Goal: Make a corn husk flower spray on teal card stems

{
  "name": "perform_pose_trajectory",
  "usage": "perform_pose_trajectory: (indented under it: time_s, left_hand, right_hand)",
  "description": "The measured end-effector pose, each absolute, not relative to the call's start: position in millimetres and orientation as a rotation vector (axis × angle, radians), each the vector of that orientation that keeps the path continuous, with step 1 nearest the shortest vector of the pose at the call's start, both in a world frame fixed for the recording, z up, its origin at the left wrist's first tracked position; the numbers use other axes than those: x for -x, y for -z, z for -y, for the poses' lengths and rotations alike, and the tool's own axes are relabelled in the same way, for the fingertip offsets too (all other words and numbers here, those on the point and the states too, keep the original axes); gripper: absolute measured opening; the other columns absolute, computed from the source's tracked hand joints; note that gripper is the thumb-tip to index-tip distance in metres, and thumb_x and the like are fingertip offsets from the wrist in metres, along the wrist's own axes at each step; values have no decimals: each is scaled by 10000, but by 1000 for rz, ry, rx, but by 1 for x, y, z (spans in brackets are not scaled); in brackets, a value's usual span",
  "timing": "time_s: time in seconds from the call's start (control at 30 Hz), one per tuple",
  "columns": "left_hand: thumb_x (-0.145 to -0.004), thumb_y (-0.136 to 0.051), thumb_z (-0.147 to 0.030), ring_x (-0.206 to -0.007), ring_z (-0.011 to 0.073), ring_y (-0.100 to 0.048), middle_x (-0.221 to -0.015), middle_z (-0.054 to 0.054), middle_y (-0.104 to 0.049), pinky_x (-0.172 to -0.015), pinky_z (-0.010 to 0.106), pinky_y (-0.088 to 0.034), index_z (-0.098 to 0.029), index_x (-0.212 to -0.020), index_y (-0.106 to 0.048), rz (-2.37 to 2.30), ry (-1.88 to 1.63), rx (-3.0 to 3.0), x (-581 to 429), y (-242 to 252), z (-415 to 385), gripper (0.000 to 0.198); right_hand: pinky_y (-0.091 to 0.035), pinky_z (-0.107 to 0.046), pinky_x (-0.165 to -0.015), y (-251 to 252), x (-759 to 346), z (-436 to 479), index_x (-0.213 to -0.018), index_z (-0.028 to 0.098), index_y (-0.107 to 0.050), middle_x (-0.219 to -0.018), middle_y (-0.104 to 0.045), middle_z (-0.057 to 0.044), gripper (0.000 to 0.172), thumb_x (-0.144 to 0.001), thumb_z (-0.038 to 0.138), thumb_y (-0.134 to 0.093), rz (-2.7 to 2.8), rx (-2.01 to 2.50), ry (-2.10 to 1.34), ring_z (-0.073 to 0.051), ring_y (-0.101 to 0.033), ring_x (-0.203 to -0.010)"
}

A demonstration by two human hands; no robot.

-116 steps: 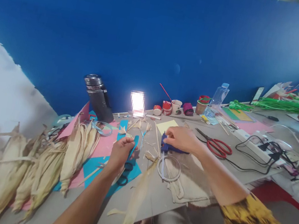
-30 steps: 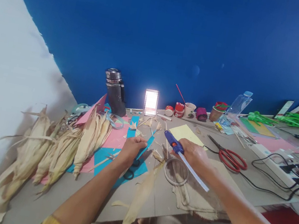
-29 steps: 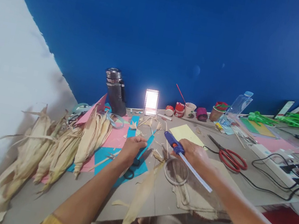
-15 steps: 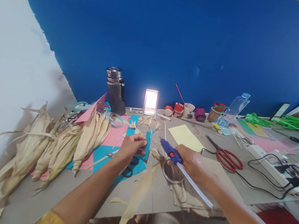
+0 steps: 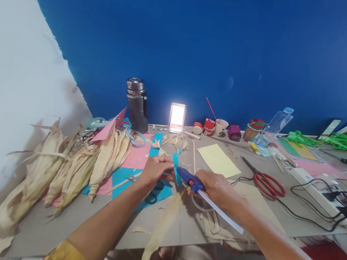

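My left hand (image 5: 153, 171) pinches a narrow blue paper strip (image 5: 176, 167) above the table. My right hand (image 5: 213, 186) grips a blue glue gun (image 5: 187, 178) with a clear glue stick (image 5: 220, 211) jutting out behind it. The gun's tip points left and sits close to the strip. Under my left hand lie black scissors (image 5: 152, 191) on a blue paper sheet (image 5: 124, 178). A clear ring (image 5: 198, 203) rests on a beige cloth (image 5: 221, 221) under my right wrist.
Dried corn husks (image 5: 63, 164) are piled at the left. A dark flask (image 5: 137, 104), paint pots and cups (image 5: 220, 128) and a water bottle (image 5: 273, 125) line the blue wall. Yellow paper (image 5: 218, 159), red scissors (image 5: 263, 180), a power strip with cables (image 5: 320, 189) lie to the right.
My right hand picked the glue gun off the table and brought it left to the blue strip. My left hand raised the strip slightly. The view shifted a little.
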State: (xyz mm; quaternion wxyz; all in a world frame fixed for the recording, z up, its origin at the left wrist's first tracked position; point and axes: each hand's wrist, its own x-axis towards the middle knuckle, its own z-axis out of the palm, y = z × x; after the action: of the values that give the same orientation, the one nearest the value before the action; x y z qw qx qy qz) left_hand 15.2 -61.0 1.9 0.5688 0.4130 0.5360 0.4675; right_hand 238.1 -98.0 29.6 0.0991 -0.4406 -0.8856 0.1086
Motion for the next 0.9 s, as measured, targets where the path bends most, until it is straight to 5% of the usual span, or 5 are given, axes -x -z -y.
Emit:
perform_pose_trajectory:
  time_s: [0.3, 0.9]
  left_hand:
    - [-545, -702, -257, -574, 152, -603, -553, 38, -633, -506, 224, -392, -145, -620, -650, -1377, -1109, -1042, -11, -8, 60, 144]
    - [-544, -686, -228, -559, 148, -604, -569, 31, -628, -498, 220, -404, -147, -618, -652, -1383, -1103, -1040, -12, -5, 59, 115]
  right_hand:
    - [-286, -256, -571, -37, -246, 106, -891, 190, -593, -819, -657, -48, 342, -887, 527, -532, 2606, 1361, -335, -177, -601, -714]
    - [-289, -272, -570, -53, -242, 113, -816, 205, -610, -771, -666, -40, 324, -876, 518, -556, 2708, 1363, -545, -192, -604, -704]
